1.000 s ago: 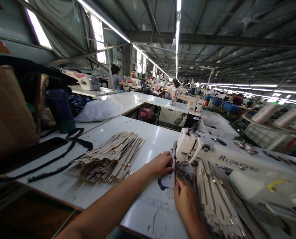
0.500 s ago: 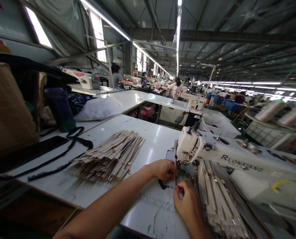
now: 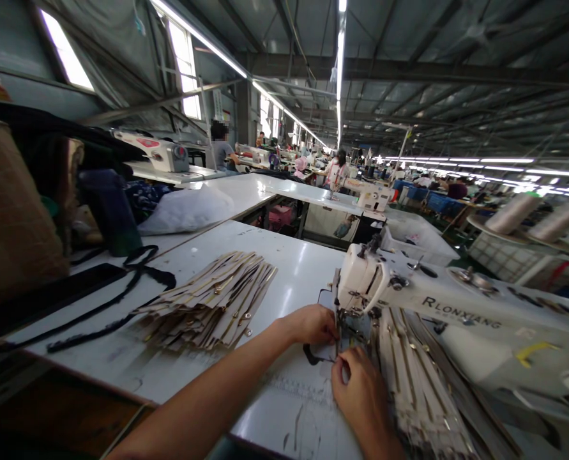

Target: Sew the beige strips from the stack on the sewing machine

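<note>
My left hand (image 3: 315,324) is closed at the needle area of the white sewing machine (image 3: 409,287), its fingertips on a narrow strip (image 3: 338,313). Just nearer to me, my right hand (image 3: 361,390) pinches the strip's near end between thumb and forefinger. The strip is thin and partly hidden by my fingers. A fanned pile of beige zipper strips (image 3: 217,297) lies on the white table (image 3: 288,255) to the left. More zipper strips (image 3: 416,377) hang together right of my right hand, beside the machine.
At the left are a cardboard box (image 3: 16,204), a dark bottle (image 3: 112,214), a white plastic bag (image 3: 188,207) and black straps (image 3: 116,303). Behind the machine stands a white bin (image 3: 421,239). Thread cones (image 3: 514,213) are at right. People sit farther back.
The view has shifted slightly. Both hands remain at the needle area in nearly the same pose, and less of the strip shows between them.
</note>
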A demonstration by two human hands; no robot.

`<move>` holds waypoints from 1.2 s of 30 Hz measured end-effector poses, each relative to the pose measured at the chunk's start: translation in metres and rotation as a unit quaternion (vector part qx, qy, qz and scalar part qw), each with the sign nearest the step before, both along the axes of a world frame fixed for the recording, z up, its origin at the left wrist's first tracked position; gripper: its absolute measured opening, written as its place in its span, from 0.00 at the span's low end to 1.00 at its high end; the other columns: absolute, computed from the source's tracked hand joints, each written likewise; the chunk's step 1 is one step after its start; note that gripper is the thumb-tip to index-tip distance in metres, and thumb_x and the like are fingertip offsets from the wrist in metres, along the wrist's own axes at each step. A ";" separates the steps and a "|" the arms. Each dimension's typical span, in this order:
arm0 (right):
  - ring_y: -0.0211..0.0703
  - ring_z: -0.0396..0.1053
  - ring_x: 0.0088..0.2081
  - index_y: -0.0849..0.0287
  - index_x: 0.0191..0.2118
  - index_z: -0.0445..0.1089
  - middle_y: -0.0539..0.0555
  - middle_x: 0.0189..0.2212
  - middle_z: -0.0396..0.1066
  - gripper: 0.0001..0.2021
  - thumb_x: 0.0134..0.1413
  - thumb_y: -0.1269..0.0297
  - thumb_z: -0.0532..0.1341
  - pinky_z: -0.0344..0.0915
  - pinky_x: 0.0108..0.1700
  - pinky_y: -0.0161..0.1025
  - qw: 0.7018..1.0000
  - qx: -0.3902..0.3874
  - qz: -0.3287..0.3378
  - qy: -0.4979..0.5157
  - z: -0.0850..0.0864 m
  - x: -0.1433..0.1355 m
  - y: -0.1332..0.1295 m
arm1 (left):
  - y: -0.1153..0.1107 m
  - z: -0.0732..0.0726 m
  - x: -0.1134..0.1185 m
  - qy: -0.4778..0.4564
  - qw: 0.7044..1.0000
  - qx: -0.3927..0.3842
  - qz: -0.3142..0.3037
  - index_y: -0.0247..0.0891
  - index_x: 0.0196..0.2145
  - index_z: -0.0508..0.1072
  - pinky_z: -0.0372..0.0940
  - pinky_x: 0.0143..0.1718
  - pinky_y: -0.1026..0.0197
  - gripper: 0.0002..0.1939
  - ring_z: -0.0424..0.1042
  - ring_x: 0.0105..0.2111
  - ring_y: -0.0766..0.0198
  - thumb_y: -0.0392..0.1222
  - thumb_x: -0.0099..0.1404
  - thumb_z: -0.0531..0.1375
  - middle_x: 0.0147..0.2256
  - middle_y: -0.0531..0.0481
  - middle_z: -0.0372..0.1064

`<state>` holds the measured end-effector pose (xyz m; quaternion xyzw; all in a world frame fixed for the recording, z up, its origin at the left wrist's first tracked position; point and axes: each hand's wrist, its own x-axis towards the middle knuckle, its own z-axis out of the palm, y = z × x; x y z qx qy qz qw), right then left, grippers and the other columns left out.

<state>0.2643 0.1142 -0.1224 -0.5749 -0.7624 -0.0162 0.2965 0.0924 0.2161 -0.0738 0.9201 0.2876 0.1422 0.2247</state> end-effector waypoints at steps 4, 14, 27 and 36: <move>0.46 0.69 0.37 0.57 0.34 0.69 0.54 0.33 0.68 0.08 0.57 0.70 0.53 0.60 0.38 0.39 1.000 0.001 -0.008 -0.023 0.006 -0.003 0.001 | -0.003 0.005 0.001 0.020 0.999 0.020 0.014 0.41 0.38 0.81 0.63 0.34 0.70 0.08 0.72 0.31 0.66 0.36 0.59 0.66 0.31 0.52 0.76; 0.46 0.71 0.38 0.59 0.43 0.71 0.56 0.37 0.72 0.12 0.59 0.70 0.53 0.62 0.37 0.38 0.993 -0.045 -0.051 -0.099 0.013 -0.010 0.014 | -0.006 0.005 0.005 0.069 0.990 0.083 0.089 0.43 0.35 0.81 0.63 0.33 0.67 0.06 0.73 0.35 0.60 0.42 0.62 0.64 0.30 0.50 0.75; 0.46 0.71 0.37 0.62 0.47 0.70 0.58 0.37 0.71 0.15 0.60 0.69 0.51 0.63 0.37 0.40 0.993 -0.007 -0.033 -0.109 0.007 -0.009 0.011 | -0.003 0.002 0.002 0.047 0.988 0.094 0.111 0.39 0.37 0.80 0.65 0.44 0.62 0.06 0.72 0.40 0.58 0.39 0.63 0.62 0.45 0.46 0.72; 0.45 0.71 0.36 0.60 0.43 0.71 0.57 0.35 0.71 0.13 0.59 0.71 0.51 0.62 0.36 0.39 0.995 0.015 -0.034 -0.089 0.009 -0.010 0.006 | -0.003 0.000 0.002 0.015 0.992 0.092 0.089 0.38 0.36 0.76 0.63 0.49 0.63 0.06 0.71 0.44 0.59 0.31 0.64 0.59 0.38 0.49 0.75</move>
